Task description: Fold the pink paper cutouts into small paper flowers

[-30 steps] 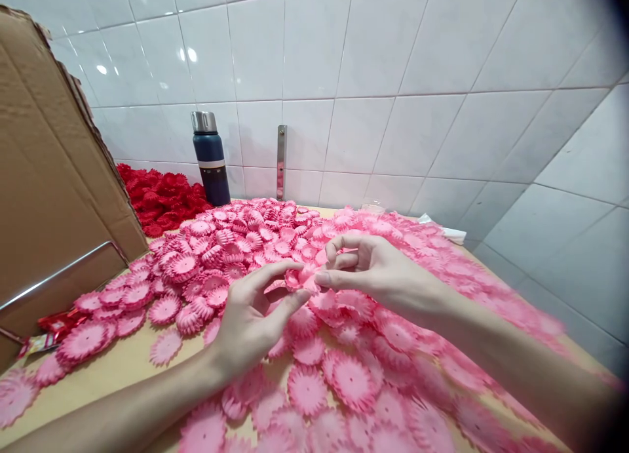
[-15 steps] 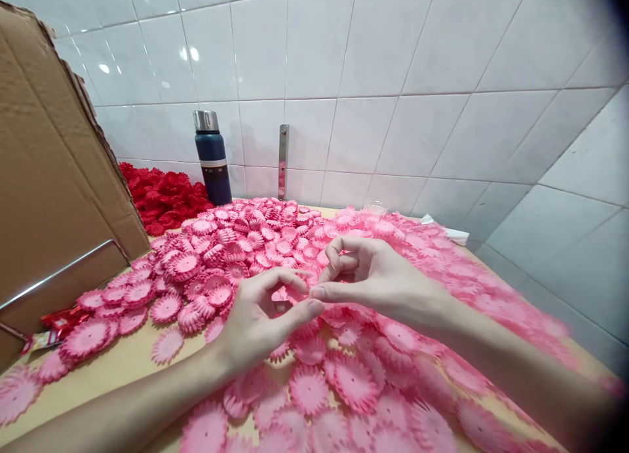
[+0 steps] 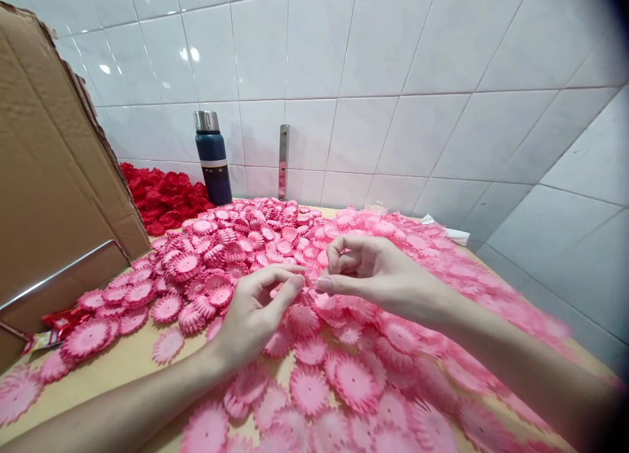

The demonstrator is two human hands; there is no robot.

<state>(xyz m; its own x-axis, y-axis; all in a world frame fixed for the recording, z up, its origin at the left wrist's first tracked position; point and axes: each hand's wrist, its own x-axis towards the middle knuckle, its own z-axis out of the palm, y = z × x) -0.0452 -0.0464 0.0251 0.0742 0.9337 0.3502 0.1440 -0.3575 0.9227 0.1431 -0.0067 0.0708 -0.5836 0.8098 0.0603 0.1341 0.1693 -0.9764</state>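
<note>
My left hand (image 3: 258,309) is closed in a pinch, thumb tip near the bent index finger. Just to its right, my right hand (image 3: 363,266) also pinches, with thumb and curled fingers drawn together. The fingertips of both hands almost meet over a heap of pink scalloped flower discs (image 3: 308,389). Pink shows between the fingertips, but whether it is a held disc or the heap behind cannot be made out. Many discs have a small dark hole at the centre and darker pink, frilled edges.
A cardboard box (image 3: 54,151) stands at the left, beside a red flower pile (image 3: 170,200). Behind the pink heap are a dark blue bottle (image 3: 215,161) and a metal strip (image 3: 284,161) against the tiled wall (image 3: 373,53). A red wrapper (image 3: 63,320) lies near the box.
My left thumb has drawn back to the left, and the gap between the two thumbs has widened. My right hand has shifted very slightly right.
</note>
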